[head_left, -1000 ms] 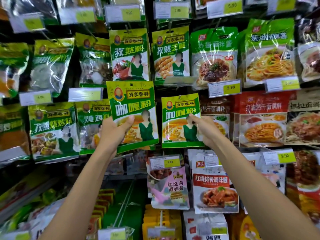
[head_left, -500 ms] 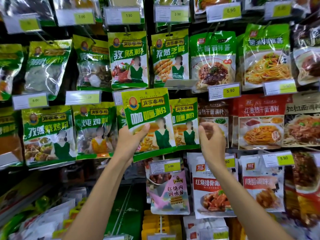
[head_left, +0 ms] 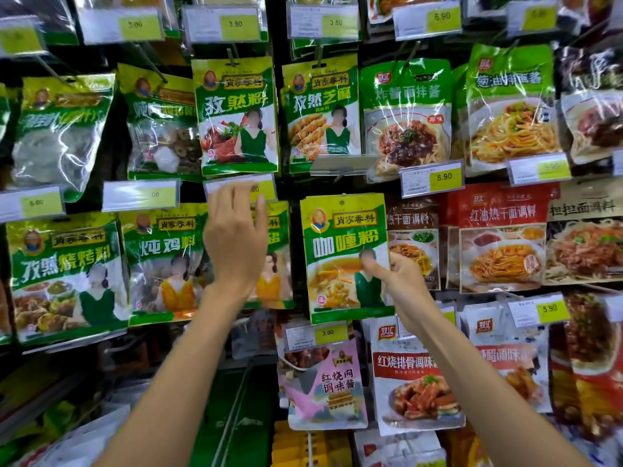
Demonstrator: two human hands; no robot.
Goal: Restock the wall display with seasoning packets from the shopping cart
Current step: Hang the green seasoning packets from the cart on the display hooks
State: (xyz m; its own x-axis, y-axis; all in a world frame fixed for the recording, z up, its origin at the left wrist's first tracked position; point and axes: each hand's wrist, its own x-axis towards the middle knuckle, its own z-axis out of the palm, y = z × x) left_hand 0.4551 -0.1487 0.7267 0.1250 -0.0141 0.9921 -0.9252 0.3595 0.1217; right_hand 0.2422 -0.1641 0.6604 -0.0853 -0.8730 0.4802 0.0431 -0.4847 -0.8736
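Your left hand (head_left: 236,241) is raised, fingers (head_left: 260,210) loosely straight and empty, tips at a price tag (head_left: 266,190). Just right of it, your right hand (head_left: 401,284) pinches the green curry packet (head_left: 344,237) by its right edge, upright in the middle row

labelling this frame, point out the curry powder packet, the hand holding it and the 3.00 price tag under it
curry powder packet (head_left: 345,254): head view, middle of its front
right hand (head_left: 403,281): head view, middle of the hand
3.00 price tag (head_left: 319,336): head view, its middle
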